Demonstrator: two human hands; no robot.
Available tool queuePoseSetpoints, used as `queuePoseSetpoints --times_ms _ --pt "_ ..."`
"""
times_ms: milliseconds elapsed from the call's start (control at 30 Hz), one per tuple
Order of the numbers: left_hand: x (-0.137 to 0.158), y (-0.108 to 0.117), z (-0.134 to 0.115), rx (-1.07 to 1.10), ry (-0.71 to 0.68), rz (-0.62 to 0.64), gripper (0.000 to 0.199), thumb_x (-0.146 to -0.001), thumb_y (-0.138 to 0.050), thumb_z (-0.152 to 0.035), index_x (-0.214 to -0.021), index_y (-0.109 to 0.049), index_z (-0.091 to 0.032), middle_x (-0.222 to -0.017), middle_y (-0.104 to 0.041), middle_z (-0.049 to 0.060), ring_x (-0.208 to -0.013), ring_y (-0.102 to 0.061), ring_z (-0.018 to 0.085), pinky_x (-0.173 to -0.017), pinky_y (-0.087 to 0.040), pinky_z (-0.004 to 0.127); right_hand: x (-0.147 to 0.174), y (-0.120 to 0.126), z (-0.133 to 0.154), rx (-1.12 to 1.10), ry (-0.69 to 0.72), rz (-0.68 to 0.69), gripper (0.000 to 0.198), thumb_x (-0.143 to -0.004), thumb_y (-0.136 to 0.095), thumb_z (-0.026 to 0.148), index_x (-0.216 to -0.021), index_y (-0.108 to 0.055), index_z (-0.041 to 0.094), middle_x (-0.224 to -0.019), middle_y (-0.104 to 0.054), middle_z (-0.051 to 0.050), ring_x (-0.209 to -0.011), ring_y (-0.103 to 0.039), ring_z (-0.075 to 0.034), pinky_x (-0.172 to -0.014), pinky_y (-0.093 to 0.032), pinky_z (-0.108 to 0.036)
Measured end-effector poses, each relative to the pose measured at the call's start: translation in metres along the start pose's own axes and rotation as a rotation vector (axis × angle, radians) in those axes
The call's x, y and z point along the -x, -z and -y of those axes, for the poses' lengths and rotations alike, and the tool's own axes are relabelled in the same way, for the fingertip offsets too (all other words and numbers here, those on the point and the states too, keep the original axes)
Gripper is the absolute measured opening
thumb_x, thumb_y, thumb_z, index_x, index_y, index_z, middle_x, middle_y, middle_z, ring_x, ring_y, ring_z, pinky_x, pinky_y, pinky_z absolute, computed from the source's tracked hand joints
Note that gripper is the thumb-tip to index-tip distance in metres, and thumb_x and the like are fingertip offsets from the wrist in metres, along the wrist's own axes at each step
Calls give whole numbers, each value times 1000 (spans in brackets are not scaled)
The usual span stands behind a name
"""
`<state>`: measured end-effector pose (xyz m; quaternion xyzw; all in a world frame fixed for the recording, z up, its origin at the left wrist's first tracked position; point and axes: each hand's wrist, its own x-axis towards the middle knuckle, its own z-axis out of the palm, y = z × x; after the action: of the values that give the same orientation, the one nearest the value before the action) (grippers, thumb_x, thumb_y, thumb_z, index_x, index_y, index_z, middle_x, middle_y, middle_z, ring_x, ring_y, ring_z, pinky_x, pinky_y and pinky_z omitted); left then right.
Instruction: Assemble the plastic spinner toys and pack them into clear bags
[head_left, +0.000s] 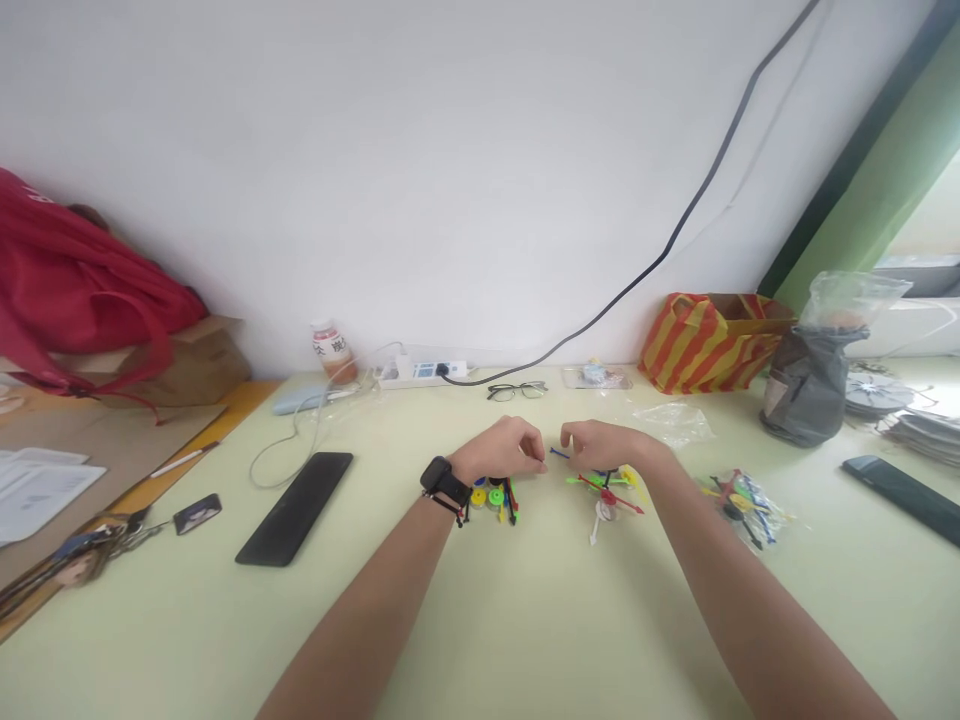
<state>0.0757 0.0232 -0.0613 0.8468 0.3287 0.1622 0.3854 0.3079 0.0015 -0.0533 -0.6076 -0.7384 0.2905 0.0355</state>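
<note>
My left hand (pixel 504 447), with a black watch on its wrist, hovers over the table with fingers curled into a pinch. Whatever is between those fingertips is too small to make out. Beneath it lie loose spinner parts: a yellow disc (pixel 478 497), a green disc (pixel 496 496) and dark and red arrow pieces (pixel 513 502). To the right, my right hand (pixel 600 443) is closed at the fingertips on a blue arrow piece (pixel 559 453), whose end sticks out leftward. Below that hand lie a red arrow spinner (pixel 609 496) and a white arrow spinner (pixel 603 513), with green and yellow pieces partly hidden.
A clear bag of arrow spinners (pixel 744 508) lies to the right. Glasses (pixel 517 391), a power strip (pixel 421 374) and a bottle (pixel 334 350) line the wall. A black slab-like case (pixel 295 510) lies left. A striped bag (pixel 705 345) and a grey pouch (pixel 808 390) stand right.
</note>
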Motion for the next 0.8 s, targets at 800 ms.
queuePoseSetpoints --times_ms 800 --pt "3 10 7 -255 12 -62 30 -81 -73 -34 -106 -81 -20 -111 -78 10 -100 -70 28 -84 -52 33 17 27 3 -132 139 -90 10 -71 -67 27 -73 -61 20 -73 -71 -3 -63 -62 -17 -52 -42 -26"
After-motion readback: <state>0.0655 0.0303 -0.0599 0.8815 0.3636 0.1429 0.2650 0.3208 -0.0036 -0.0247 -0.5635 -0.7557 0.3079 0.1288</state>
